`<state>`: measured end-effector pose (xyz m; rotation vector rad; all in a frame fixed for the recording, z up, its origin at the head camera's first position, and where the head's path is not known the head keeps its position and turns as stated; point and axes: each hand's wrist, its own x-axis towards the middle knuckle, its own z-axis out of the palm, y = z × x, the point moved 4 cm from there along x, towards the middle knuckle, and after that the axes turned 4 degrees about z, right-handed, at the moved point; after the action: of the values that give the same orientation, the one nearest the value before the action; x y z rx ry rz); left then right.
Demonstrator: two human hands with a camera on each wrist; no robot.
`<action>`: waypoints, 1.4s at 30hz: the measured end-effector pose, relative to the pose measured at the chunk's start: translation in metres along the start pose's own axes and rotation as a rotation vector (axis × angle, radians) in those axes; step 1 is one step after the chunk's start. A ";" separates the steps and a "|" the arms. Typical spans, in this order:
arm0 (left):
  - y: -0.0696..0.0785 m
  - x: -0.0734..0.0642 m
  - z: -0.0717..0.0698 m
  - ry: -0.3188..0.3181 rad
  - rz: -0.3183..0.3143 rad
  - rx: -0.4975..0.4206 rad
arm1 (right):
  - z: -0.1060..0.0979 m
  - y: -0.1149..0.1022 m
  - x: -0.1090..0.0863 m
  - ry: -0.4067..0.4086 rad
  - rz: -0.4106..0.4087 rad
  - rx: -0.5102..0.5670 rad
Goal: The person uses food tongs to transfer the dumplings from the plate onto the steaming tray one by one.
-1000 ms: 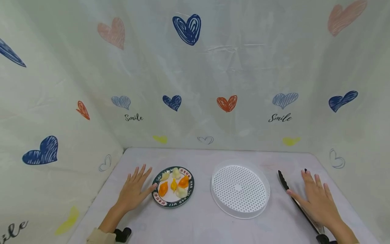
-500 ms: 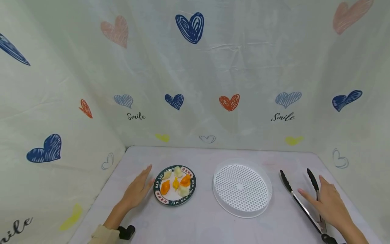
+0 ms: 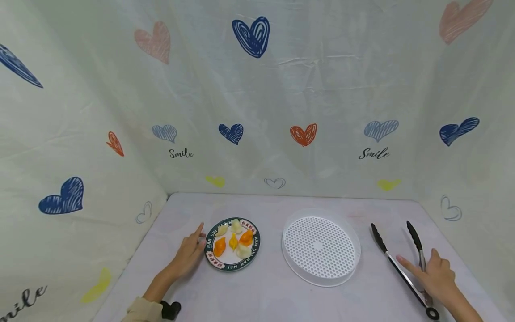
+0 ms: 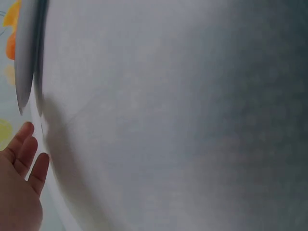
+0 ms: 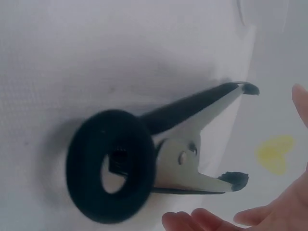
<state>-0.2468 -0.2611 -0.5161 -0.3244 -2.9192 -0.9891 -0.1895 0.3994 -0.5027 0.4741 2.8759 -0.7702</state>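
Observation:
In the head view my left hand (image 3: 188, 254) is beside a small round plate (image 3: 258, 241) with a dark green lettered rim. Its index finger points forward, close to the rim, and holds nothing. Orange pointed pieces (image 3: 219, 247), a yellow one (image 3: 233, 242) and pale whitish pieces (image 3: 243, 251) lie on the plate. My right hand (image 3: 438, 275) hovers around a pair of tongs (image 5: 173, 168), thumb out to the left across them, other fingers loosely bent. The tongs lie spread, with black tips and a black ring at the near end. No grip on them shows.
A white round perforated tray (image 3: 314, 261) in a clear, wider dish (image 3: 354, 259) stands between the plate and the tongs. The white table (image 3: 261, 299) ends at a curtain (image 3: 257, 94) printed with hearts behind it.
My left hand's spread fingers have drawn in beside the plate. My right hand has slid back toward me along the tongs, its fingers bending, uncovering their right tip.

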 end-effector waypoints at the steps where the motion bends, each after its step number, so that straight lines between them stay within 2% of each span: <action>1: 0.000 0.000 0.001 -0.003 -0.006 0.001 | 0.001 0.001 0.000 -0.020 0.008 0.002; 9: 0.001 -0.003 0.005 -0.039 -0.008 0.048 | 0.013 0.006 0.000 -0.071 0.025 0.004; 16: 0.000 -0.004 0.006 -0.096 -0.002 0.040 | 0.022 0.007 0.002 -0.025 0.022 -0.016; 20: -0.002 -0.004 0.006 -0.117 -0.022 0.025 | 0.028 0.007 0.002 -0.018 0.021 -0.024; 25: -0.008 -0.004 0.008 -0.140 -0.037 -0.005 | 0.031 0.006 0.002 0.035 0.009 -0.019; 29: -0.011 -0.003 0.009 -0.146 -0.036 -0.014 | 0.031 0.005 0.001 0.073 -0.018 -0.031; 42: -0.013 -0.002 0.011 -0.144 -0.046 -0.039 | 0.029 0.006 0.002 0.068 -0.076 -0.062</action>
<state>-0.2475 -0.2649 -0.5331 -0.3449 -3.0517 -1.0732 -0.1885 0.3905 -0.5305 0.3932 2.9866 -0.6867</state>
